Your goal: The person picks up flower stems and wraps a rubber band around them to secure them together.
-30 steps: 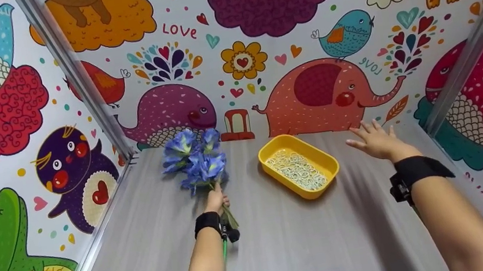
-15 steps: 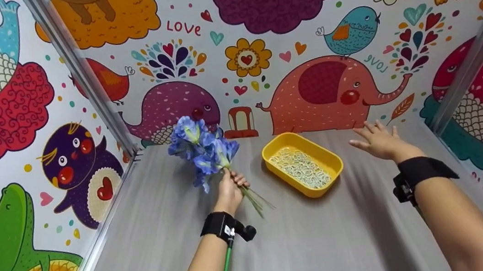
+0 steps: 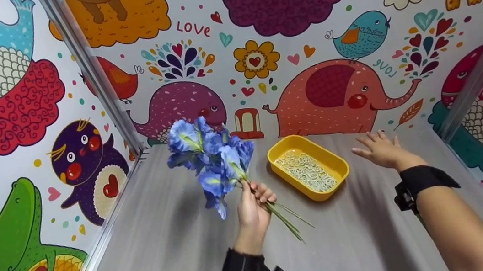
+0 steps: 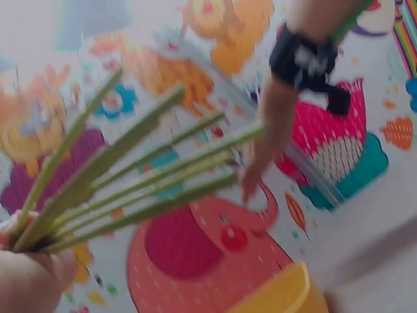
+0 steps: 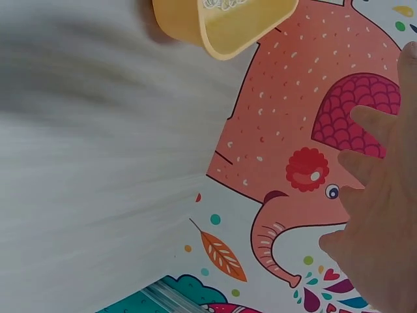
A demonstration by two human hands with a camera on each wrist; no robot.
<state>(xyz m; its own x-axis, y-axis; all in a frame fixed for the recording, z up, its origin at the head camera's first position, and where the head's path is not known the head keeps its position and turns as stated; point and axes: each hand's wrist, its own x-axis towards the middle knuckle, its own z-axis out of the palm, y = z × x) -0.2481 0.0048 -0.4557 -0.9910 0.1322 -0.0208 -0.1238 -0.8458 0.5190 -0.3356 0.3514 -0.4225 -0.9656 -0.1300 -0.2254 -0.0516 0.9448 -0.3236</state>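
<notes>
My left hand (image 3: 254, 207) grips a bunch of blue artificial flowers (image 3: 211, 153) by the stems, held above the table. The blooms lean up and to the left, and the green stem ends (image 4: 150, 163) fan out past the hand in the left wrist view. To the right of the bunch sits a yellow tub (image 3: 340, 167) with many small pale rings, which look like rubber bands (image 3: 306, 171), in it. My right hand (image 3: 379, 151) hovers to the right of the tub, its fingers spread and straight, holding nothing. In the right wrist view that hand (image 5: 384, 195) shows at the right edge.
The grey tabletop (image 3: 146, 257) is bounded by printed cartoon walls (image 3: 295, 46) at the back and both sides. Metal corner posts (image 3: 90, 71) rise at the back left and back right. Black straps with small cameras (image 3: 246, 270) are on both wrists.
My left hand has lifted the flowers off the table and drawn them right and nearer, the stems turning toward the lower right. My right hand has stayed almost still.
</notes>
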